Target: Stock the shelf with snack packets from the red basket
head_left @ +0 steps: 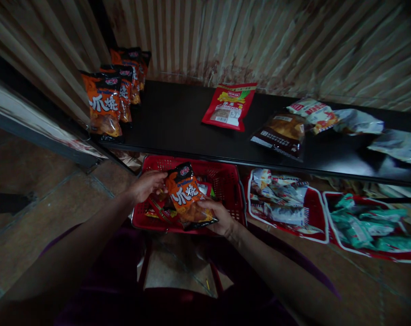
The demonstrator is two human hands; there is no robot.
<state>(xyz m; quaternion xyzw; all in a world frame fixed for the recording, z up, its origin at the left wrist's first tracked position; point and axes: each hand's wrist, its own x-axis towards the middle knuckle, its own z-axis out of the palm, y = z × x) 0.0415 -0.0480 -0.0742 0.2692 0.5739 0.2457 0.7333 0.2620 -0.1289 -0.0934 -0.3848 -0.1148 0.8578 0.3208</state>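
An orange and black snack packet [184, 192] is tilted in front of me, above a red plastic basket [227, 170]. My right hand [219, 216] grips its lower right side, thumb across the front. At the packet's upper left edge, the curled fingers of my left hand [150, 184] pinch the border near the corner. Below lie red and yellow packets [160, 212] in the basket, partly covered by the held packet and my hands.
Matching orange packets [105, 106] stand in rows at the left end of a black shelf [171, 117]. Farther right on it lie a red packet [229, 106], a brown packet [282, 133] and whitish ones [358, 121]. Baskets of white packets [282, 199] and green packets [365, 226] sit below.
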